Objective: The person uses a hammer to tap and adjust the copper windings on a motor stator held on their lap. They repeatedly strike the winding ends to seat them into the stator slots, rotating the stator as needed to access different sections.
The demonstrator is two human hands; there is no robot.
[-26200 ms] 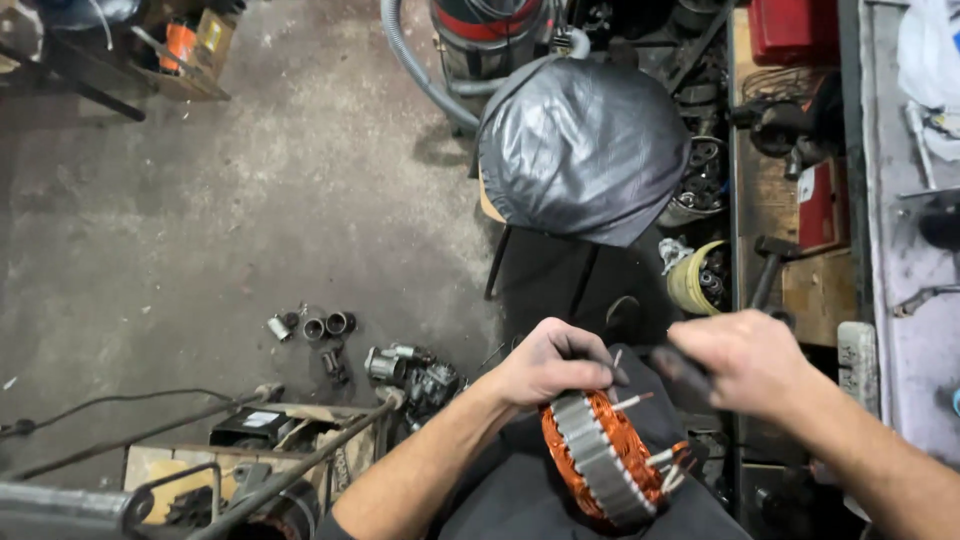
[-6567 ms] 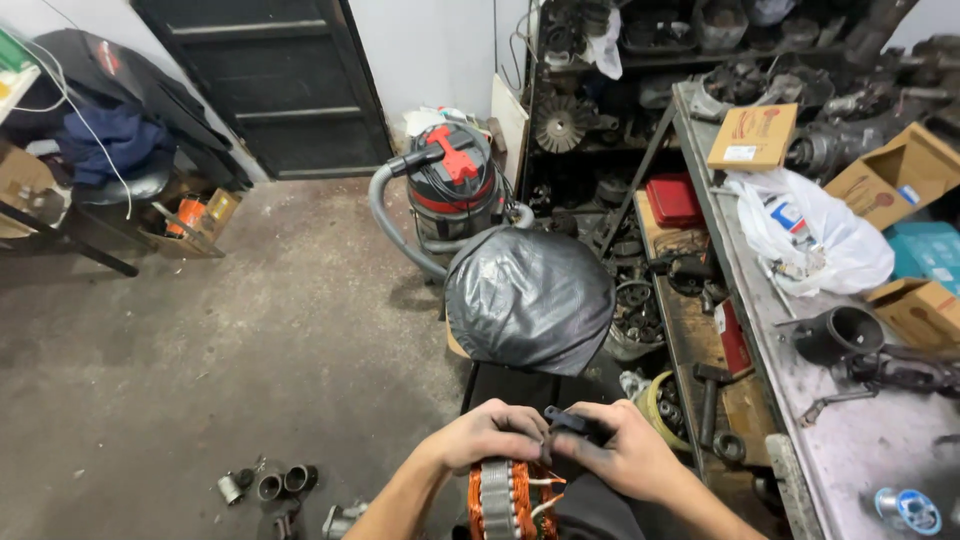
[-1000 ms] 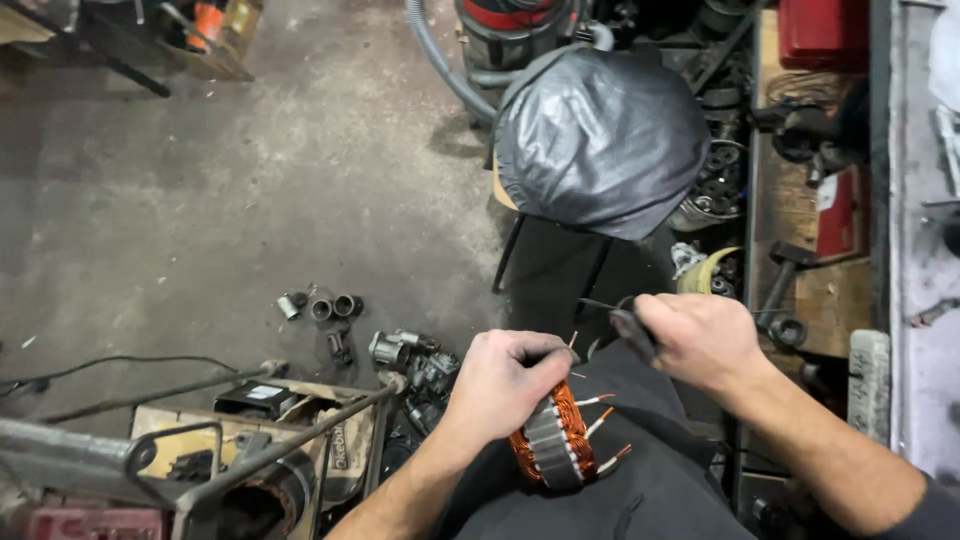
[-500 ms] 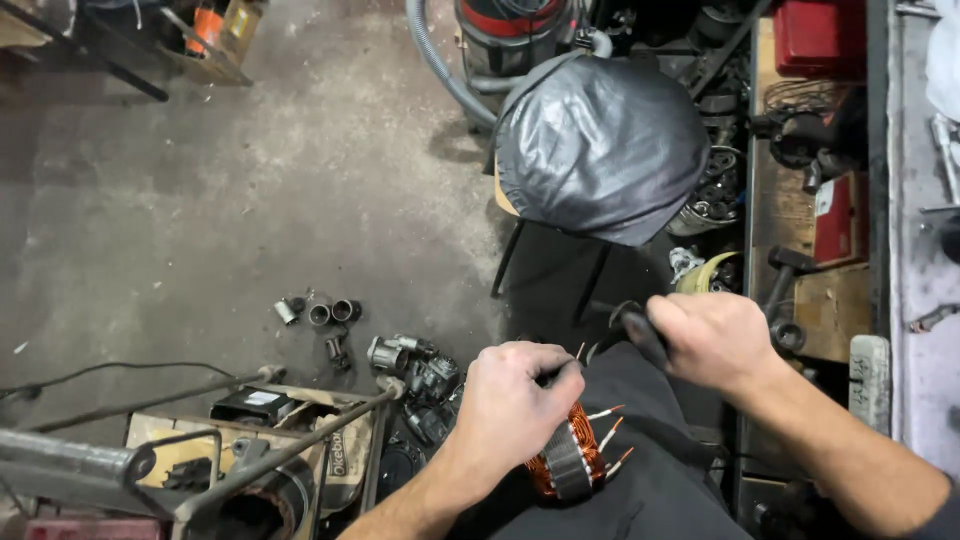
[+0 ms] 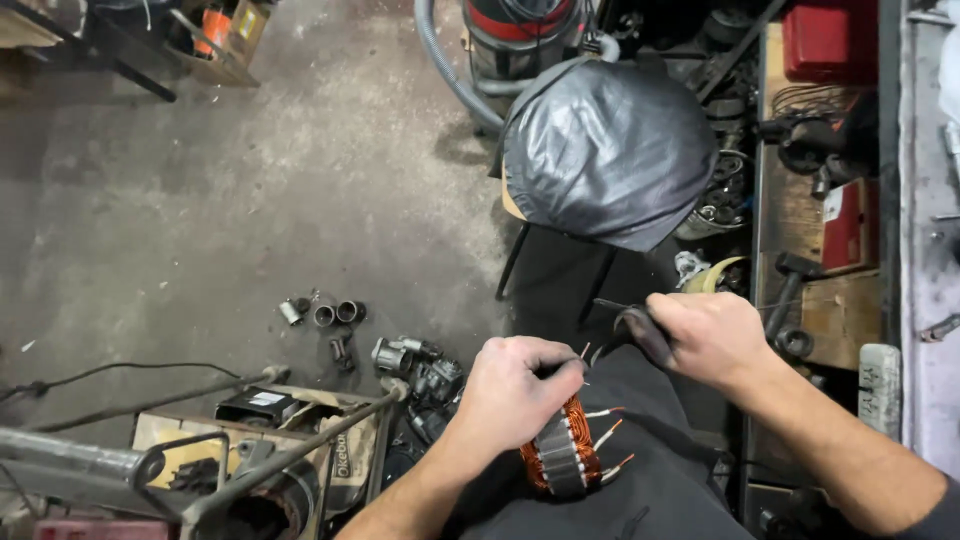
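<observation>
While the left hand (image 5: 520, 390) wraps over the top of the stator (image 5: 562, 455), fingers curled and clamped on it, the part sits on the person's lap, copper windings and grey core showing below the palm. The right hand (image 5: 705, 335) is clenched around a dark-handled tool (image 5: 640, 335), whose thin tip points toward the stator's upper edge; what kind of tool it is cannot be told.

To do this well, the left hand should keep the stator from rolling, with fingertips clear of where the tip lands. Several stiff wire leads (image 5: 605, 440) stick out to the right, so the tool should come in above them, not across them, and in short, controlled moves so it does not scrape the windings.

Room is tight on the right: a bench (image 5: 925, 260) edge and a shelf of parts stand just beside the right forearm. Ahead, a stool (image 5: 605, 150) under a grey cover is near. The left side is more open, with loose metal pieces (image 5: 325, 315) on the floor and a frame (image 5: 250, 465) near the left elbow.
</observation>
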